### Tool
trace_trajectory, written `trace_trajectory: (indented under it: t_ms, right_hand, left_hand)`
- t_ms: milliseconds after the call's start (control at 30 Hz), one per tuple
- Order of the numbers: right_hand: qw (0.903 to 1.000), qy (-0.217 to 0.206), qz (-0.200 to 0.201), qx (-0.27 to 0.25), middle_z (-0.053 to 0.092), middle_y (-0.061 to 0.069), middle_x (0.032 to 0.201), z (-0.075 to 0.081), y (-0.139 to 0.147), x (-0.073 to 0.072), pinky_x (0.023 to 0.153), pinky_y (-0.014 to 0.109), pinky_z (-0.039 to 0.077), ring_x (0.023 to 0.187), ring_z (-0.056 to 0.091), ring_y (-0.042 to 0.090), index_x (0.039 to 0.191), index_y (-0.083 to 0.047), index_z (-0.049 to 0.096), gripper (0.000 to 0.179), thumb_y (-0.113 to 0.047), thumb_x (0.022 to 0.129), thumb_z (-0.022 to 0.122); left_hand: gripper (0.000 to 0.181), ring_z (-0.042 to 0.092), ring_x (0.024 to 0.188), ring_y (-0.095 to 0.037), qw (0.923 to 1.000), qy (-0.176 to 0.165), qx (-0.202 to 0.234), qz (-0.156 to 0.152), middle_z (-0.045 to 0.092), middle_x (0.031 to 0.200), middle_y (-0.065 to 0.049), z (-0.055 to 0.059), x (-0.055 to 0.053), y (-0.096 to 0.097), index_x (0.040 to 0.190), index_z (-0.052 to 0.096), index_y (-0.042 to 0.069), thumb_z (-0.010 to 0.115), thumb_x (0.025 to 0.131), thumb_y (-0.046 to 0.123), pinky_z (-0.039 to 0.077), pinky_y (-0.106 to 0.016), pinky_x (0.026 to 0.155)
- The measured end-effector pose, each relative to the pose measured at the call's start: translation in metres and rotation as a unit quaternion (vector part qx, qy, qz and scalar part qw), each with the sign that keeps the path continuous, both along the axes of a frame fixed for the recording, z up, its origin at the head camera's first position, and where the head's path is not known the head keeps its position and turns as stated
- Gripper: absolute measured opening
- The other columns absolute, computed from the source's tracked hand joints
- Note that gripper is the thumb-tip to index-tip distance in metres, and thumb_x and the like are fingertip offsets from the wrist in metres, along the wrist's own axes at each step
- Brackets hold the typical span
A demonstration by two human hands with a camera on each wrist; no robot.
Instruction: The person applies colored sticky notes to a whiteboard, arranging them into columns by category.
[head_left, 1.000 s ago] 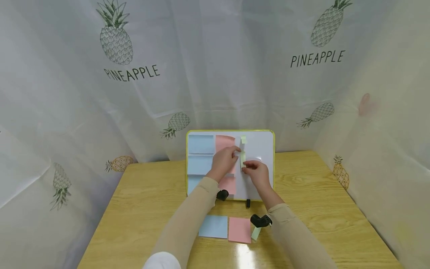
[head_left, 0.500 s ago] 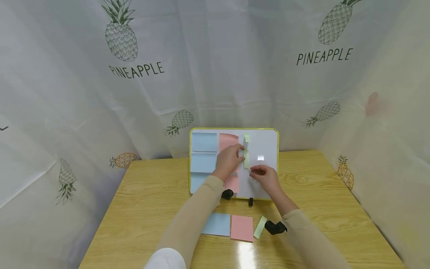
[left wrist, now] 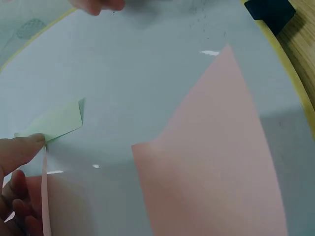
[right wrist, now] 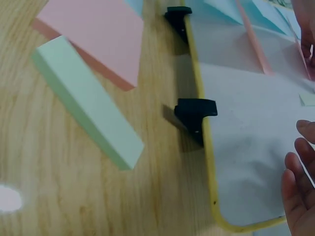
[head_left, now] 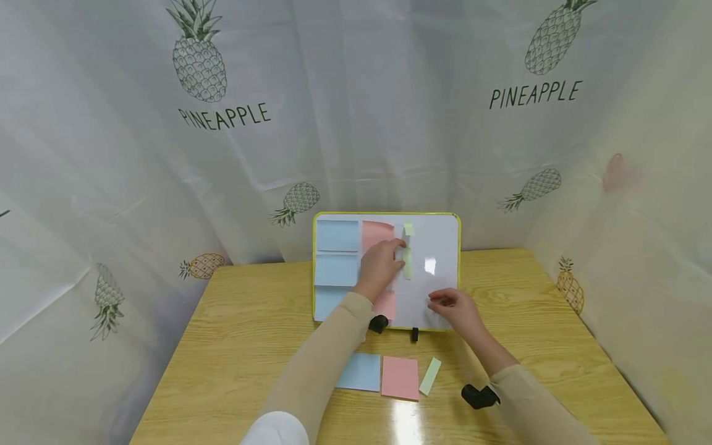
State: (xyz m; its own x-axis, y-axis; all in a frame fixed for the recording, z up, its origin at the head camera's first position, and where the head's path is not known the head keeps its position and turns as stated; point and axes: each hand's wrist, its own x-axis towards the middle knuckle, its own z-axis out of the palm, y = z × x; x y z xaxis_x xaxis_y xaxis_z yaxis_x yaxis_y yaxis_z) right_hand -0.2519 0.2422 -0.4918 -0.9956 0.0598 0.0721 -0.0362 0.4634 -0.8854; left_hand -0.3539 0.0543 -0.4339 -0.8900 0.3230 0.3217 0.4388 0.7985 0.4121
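A whiteboard (head_left: 440, 238) with a yellow rim stands on the table. My left hand (head_left: 380, 269) is at its middle, in front of the pink sticky notes. In the left wrist view, the left thumb touches a narrow pale green sticky note (left wrist: 61, 122) on the board; the other fingers are partly hidden. Above that strip sticks another green note (head_left: 408, 228), its lower end lifted. My right hand (head_left: 458, 311) hovers by the board's lower right corner, holding nothing, its fingers loosely bent.
Blue notes (head_left: 337, 236) line the board's left side beside pink notes (head_left: 377, 232). On the table in front lie a blue pad (head_left: 361, 372), a pink pad (head_left: 399, 378) and a narrow green pad (head_left: 430, 377). Black feet (right wrist: 197, 108) support the board. A pineapple-print curtain (head_left: 378, 123) hangs behind.
My right hand has drawn away from the green strip, down and to the right. The left hand stays by the strip. The green pad on the table has come into full view.
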Motion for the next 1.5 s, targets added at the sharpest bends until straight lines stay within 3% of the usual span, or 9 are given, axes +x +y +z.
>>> trace_trajectory:
  t_ms: [233,367,533,733,900,1300,1500]
  right_hand:
    - [0.9997,0.01,0.023,0.006,0.069,0.011,0.092,-0.008,0.006,0.015,0.064,0.026,0.05,0.08,0.061,0.02,0.101,0.003,0.071,0.018,-0.003,0.085,0.074]
    - [0.9996,0.003,0.022,0.014,0.068,0.009,0.091,-0.013,0.008,0.022,0.064,0.025,0.051,0.08,0.06,0.02,0.101,0.002,0.071,0.017,-0.004,0.085,0.074]
    - [0.9995,-0.005,0.022,0.022,0.067,0.006,0.09,-0.018,0.01,0.029,0.063,0.026,0.05,0.083,0.059,0.02,0.102,0.0,0.072,0.017,-0.006,0.086,0.074]
    - [0.9992,-0.002,0.033,0.023,0.068,0.007,0.096,-0.022,0.013,0.034,0.066,0.028,0.051,0.085,0.059,0.022,0.103,-0.002,0.073,0.018,-0.008,0.086,0.075]
    - [0.9985,0.005,0.047,0.029,0.068,0.007,0.099,-0.026,0.015,0.04,0.072,0.03,0.05,0.083,0.059,0.019,0.102,-0.003,0.072,0.019,-0.01,0.085,0.076]
    - [0.9971,0.014,0.07,0.025,0.066,0.007,0.099,-0.039,0.013,0.06,0.075,0.031,0.046,0.086,0.055,0.019,0.101,-0.005,0.073,0.022,-0.01,0.081,0.08]
    - [0.9921,0.043,0.112,0.039,0.06,0.003,0.098,-0.05,0.009,0.067,0.072,0.032,0.045,0.084,0.051,0.022,0.099,-0.007,0.073,0.028,-0.016,0.075,0.085]
  left_hand:
    - [0.041,0.059,0.081,-0.011,0.9995,0.011,-0.029,0.003,0.066,0.097,0.005,0.004,0.004,0.003,0.12,0.067,0.025,0.082,0.081,0.025,0.048,-0.028,0.066]
    - [0.045,0.054,0.074,-0.01,0.9989,0.007,-0.046,-0.008,0.061,0.09,0.006,0.003,0.003,0.004,0.121,0.067,0.027,0.083,0.079,0.03,0.045,-0.025,0.061]
    - [0.049,0.049,0.069,-0.009,0.9979,-0.022,-0.048,-0.037,0.053,0.08,0.008,0.0,0.005,0.003,0.121,0.067,0.027,0.083,0.076,0.04,0.042,-0.024,0.057]
    - [0.041,0.051,0.071,-0.01,0.9965,-0.051,-0.024,-0.061,0.053,0.082,0.01,-0.005,0.012,-0.001,0.108,0.068,0.025,0.084,0.074,0.043,0.044,-0.024,0.061]
    - [0.036,0.051,0.071,-0.008,0.9938,-0.063,-0.037,-0.084,0.054,0.081,0.01,-0.012,0.022,-0.005,0.098,0.067,0.024,0.082,0.075,0.047,0.043,-0.022,0.061]
    - [0.038,0.05,0.064,-0.003,0.9868,-0.082,-0.085,-0.111,0.053,0.08,0.014,-0.038,0.051,-0.014,0.1,0.067,0.026,0.082,0.074,0.049,0.041,-0.021,0.055]
    - [0.037,0.049,0.065,-0.003,0.9824,-0.099,-0.072,-0.141,0.054,0.08,0.014,-0.054,0.068,-0.02,0.101,0.067,0.025,0.081,0.075,0.048,0.041,-0.02,0.057]
